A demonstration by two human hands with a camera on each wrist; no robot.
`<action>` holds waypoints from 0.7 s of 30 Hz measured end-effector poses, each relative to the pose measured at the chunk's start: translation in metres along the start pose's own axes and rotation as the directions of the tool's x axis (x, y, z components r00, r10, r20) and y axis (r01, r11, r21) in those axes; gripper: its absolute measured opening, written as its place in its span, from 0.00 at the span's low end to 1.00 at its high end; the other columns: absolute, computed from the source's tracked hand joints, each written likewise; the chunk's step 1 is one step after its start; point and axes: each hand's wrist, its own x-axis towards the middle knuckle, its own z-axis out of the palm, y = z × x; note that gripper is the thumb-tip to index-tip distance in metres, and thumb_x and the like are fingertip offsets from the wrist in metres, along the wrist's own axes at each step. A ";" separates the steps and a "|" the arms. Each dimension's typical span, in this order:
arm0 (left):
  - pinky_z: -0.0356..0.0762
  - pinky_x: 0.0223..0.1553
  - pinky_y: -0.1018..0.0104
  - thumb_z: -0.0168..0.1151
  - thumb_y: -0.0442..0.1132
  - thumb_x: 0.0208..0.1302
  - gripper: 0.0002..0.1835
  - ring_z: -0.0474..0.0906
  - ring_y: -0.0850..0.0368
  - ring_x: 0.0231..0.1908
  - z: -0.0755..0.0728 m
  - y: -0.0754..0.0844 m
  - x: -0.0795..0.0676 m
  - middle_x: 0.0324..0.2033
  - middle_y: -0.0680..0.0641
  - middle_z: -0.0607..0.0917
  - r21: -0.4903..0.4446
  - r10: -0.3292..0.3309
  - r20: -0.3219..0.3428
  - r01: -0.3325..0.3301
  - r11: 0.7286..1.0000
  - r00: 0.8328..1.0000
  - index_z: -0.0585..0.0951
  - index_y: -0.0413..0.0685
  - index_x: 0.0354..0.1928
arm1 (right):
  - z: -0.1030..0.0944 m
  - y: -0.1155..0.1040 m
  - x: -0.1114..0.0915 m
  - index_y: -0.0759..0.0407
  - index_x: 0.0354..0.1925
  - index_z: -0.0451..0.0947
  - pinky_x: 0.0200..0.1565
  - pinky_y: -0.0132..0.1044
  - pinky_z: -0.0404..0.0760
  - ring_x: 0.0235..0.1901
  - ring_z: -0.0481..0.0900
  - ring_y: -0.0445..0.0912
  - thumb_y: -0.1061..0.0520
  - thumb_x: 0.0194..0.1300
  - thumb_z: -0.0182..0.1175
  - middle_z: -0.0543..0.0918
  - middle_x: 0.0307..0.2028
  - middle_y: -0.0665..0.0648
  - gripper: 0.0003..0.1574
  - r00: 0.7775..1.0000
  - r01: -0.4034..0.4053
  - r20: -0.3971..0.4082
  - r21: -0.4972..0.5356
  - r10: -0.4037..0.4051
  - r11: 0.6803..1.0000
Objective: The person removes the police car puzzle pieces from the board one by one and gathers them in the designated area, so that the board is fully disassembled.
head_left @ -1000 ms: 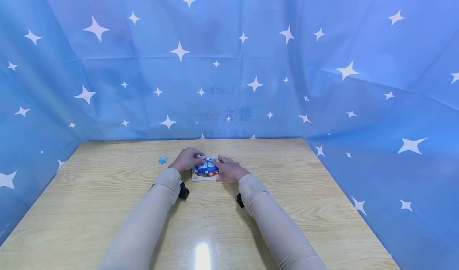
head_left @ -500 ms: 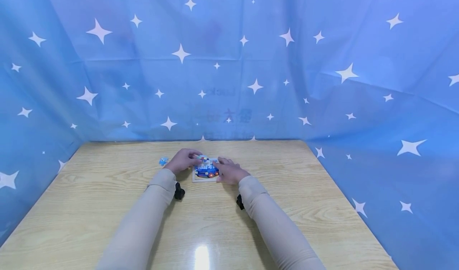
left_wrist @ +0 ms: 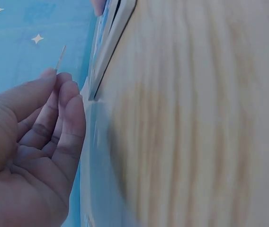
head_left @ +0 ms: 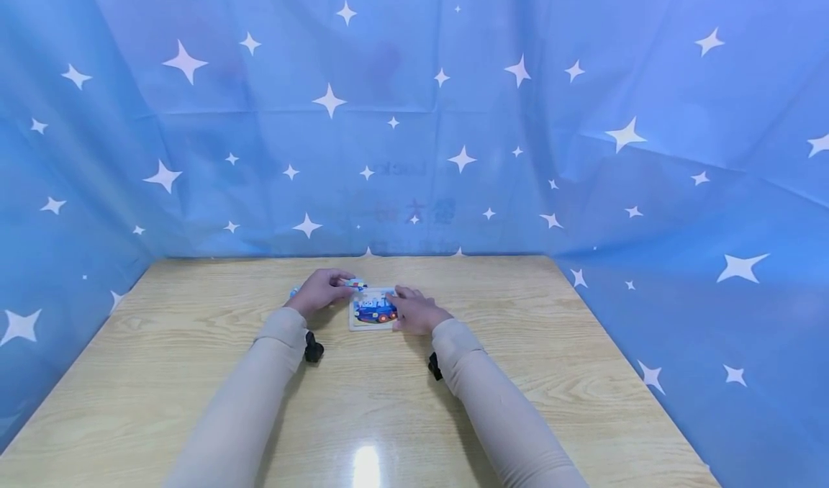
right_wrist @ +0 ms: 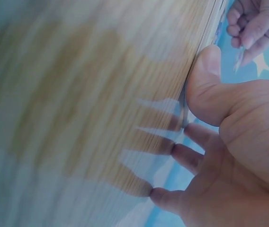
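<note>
- A moment ago the left hand (head_left: 320,288) was over the upper left part of the puzzle board (head_left: 376,314); now it has drawn back to the left, and a small puzzle piece (head_left: 356,283) goes with it.
- For the work this means, I judge, that the piece is not seated: it is in the air, just beside the far left corner of the board, and a pale patch shows in the upper part of the picture.
- The left grip is narrow: thumb and fingertips pinch the piece at its edge.
- The right hand (head_left: 417,310) has stayed at the right side of the board. Its grip is wide, with the thumb against the board and other fingertips down on the worktop (head_left: 363,387); it probably keeps the board steady.
- The board lies flat on the worktop, between the two hands. It has a light rim and a blue vehicle with eyes and orange-red wheels.
- The pinched piece is thin and shows red and light blue; its outline is too small to tell.
- A loose blue piece (head_left: 294,291) lies farther left, partly hidden by the left hand.
</note>
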 end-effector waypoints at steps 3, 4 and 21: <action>0.78 0.33 0.61 0.66 0.41 0.70 0.23 0.78 0.51 0.31 -0.004 -0.003 -0.002 0.42 0.45 0.85 -0.004 0.000 -0.003 0.000 1.000 1.000 0.79 0.44 0.64 | -0.001 -0.001 -0.003 0.47 0.81 0.46 0.73 0.67 0.42 0.79 0.38 0.57 0.49 0.76 0.56 0.42 0.81 0.57 0.45 1.000 0.012 -0.008 0.013 -0.012 1.000; 0.79 0.32 0.61 0.66 0.42 0.70 0.23 0.78 0.51 0.31 -0.005 -0.004 -0.002 0.42 0.45 0.85 -0.002 0.002 -0.004 -0.002 1.000 1.000 0.79 0.44 0.64 | -0.001 -0.001 -0.004 0.47 0.81 0.47 0.72 0.67 0.42 0.79 0.38 0.58 0.49 0.76 0.56 0.42 0.81 0.58 0.45 1.000 0.017 -0.015 0.018 -0.016 1.000; 0.82 0.38 0.64 0.65 0.37 0.70 0.22 0.81 0.53 0.39 -0.028 -0.023 -0.017 0.45 0.40 0.85 -0.014 0.022 -0.035 -0.023 1.000 0.999 0.78 0.39 0.64 | 0.000 -0.001 -0.007 0.48 0.82 0.46 0.73 0.67 0.40 0.79 0.37 0.59 0.49 0.77 0.55 0.41 0.81 0.59 0.45 0.999 0.035 -0.022 0.031 -0.034 0.999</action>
